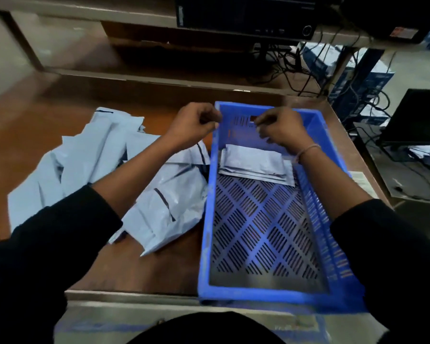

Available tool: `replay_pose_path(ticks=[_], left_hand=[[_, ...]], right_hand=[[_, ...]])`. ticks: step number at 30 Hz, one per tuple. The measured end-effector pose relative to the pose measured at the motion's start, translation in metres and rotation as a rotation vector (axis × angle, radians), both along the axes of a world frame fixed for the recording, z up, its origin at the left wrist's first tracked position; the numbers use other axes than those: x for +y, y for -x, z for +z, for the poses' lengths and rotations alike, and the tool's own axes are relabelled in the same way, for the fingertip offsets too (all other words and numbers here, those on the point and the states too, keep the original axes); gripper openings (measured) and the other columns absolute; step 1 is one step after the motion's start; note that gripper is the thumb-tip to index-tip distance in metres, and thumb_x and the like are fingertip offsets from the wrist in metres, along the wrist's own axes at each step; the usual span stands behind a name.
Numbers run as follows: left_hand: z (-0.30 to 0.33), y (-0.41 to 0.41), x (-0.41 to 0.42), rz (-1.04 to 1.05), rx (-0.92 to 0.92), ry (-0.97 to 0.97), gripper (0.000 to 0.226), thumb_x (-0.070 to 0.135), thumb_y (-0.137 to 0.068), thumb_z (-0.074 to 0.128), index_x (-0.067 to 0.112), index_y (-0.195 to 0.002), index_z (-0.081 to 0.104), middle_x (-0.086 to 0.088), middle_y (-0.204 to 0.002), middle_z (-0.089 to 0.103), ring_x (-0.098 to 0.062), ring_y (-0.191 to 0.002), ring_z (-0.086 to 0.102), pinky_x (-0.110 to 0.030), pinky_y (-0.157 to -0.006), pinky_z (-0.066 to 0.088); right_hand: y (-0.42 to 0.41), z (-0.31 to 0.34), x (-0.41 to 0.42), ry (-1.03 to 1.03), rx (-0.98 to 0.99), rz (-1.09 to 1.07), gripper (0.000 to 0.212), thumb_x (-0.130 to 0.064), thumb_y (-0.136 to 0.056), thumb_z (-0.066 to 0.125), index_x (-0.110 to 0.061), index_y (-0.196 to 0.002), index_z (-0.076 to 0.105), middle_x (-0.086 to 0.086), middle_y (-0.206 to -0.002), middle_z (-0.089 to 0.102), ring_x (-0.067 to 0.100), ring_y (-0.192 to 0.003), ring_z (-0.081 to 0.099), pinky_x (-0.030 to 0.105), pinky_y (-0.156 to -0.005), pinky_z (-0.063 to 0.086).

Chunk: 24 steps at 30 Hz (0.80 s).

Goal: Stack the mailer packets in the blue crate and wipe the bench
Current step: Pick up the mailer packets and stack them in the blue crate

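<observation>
A blue perforated crate (206, 219) stands on the right part of the brown bench (27, 135). A small stack of grey mailer packets (253, 162) lies flat at the crate's far end. A loose pile of grey mailer packets (90, 165) is spread on the bench left of the crate. My left hand (191, 122) hovers at the crate's far left corner with its fingers curled, and I see nothing in it. My right hand (281, 127) hangs over the crate's far end above the stack, fingers curled too, nothing visible in it.
A raised shelf runs along the back of the bench, with a black computer case (246, 16) and tangled cables (291, 63) on it. A black laptop-like device (417, 117) sits on a low surface to the right. A paper slip (363, 181) lies by the crate's right side.
</observation>
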<state>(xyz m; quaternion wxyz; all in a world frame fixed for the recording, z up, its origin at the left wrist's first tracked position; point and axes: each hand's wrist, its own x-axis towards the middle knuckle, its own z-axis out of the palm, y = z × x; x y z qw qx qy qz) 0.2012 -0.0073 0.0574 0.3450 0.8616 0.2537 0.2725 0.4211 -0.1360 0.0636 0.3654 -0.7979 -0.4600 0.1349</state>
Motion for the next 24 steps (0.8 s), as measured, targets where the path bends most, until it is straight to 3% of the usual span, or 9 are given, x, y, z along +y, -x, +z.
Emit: replay_pose_path(ticks=[3,6,10,12,14,17,20,24], left_hand=[[-0.010,0.038,0.022,0.109,0.082,-0.052,0.017,0.008,-0.092,0.069,0.007,-0.107,0.076,-0.004,-0.102,0.076,-0.012,-0.093,0.069,-0.027,-0.085,0.055],[-0.020,0.072,0.043,0.130,0.293,-0.178,0.022,0.015,-0.092,0.070,0.013,-0.114,0.074,-0.004,-0.114,0.074,-0.020,-0.105,0.069,-0.030,-0.091,0.053],[-0.035,0.092,0.052,-0.007,0.633,-0.368,0.055,0.037,-0.083,0.081,0.012,-0.129,0.065,-0.010,-0.134,0.064,-0.030,-0.123,0.059,-0.037,-0.101,0.046],[-0.044,0.090,0.052,-0.062,0.728,-0.486,0.067,0.046,-0.077,0.083,0.011,-0.130,0.062,-0.014,-0.130,0.063,-0.033,-0.119,0.059,-0.040,-0.098,0.050],[-0.053,0.085,0.053,-0.079,0.796,-0.572,0.064,0.052,-0.077,0.079,0.012,-0.124,0.061,-0.015,-0.118,0.064,-0.035,-0.107,0.062,-0.042,-0.088,0.054],[-0.058,0.083,0.052,-0.065,0.837,-0.581,0.047,0.042,-0.086,0.071,0.013,-0.120,0.059,-0.016,-0.111,0.063,-0.035,-0.099,0.064,-0.040,-0.078,0.054],[-0.060,0.085,0.054,-0.062,0.784,-0.567,0.021,0.017,-0.094,0.058,0.009,-0.114,0.062,-0.020,-0.109,0.068,-0.037,-0.095,0.066,-0.038,-0.070,0.047],[-0.043,0.092,0.069,0.106,0.629,-0.471,0.021,0.005,-0.092,0.054,0.006,-0.110,0.064,-0.024,-0.106,0.069,-0.044,-0.098,0.066,-0.041,-0.072,0.048]], right_hand=[[0.035,0.011,0.020,-0.106,-0.042,0.097,0.012,-0.008,-0.080,0.070,-0.019,-0.083,0.073,0.009,-0.075,0.073,0.018,-0.064,0.069,0.032,-0.058,0.055],[0.072,0.018,0.041,-0.130,-0.206,0.233,0.010,-0.015,-0.077,0.074,-0.016,-0.087,0.078,0.001,-0.078,0.075,0.011,-0.071,0.069,0.024,-0.071,0.052],[0.112,0.010,0.061,-0.028,-0.346,0.316,0.013,-0.013,-0.079,0.076,-0.011,-0.091,0.077,0.002,-0.088,0.076,0.007,-0.076,0.061,0.023,-0.077,0.050],[0.122,0.002,0.065,0.007,-0.333,0.295,0.013,-0.010,-0.080,0.074,-0.009,-0.093,0.077,0.005,-0.092,0.076,0.009,-0.079,0.061,0.026,-0.078,0.051],[0.126,-0.005,0.064,0.023,-0.341,0.262,0.013,-0.009,-0.081,0.073,-0.010,-0.093,0.077,0.006,-0.092,0.076,0.012,-0.082,0.064,0.025,-0.079,0.051],[0.130,-0.009,0.061,0.046,-0.335,0.251,0.015,-0.009,-0.081,0.073,-0.010,-0.095,0.077,0.006,-0.093,0.076,0.015,-0.086,0.068,0.027,-0.082,0.053],[0.131,-0.007,0.060,0.058,-0.322,0.246,0.016,-0.007,-0.081,0.072,-0.011,-0.096,0.077,0.003,-0.091,0.075,0.008,-0.080,0.063,0.017,-0.077,0.047],[0.137,0.000,0.059,0.017,-0.330,0.248,0.014,-0.008,-0.081,0.071,-0.011,-0.092,0.078,-0.003,-0.079,0.069,0.007,-0.077,0.063,0.010,-0.070,0.042]])
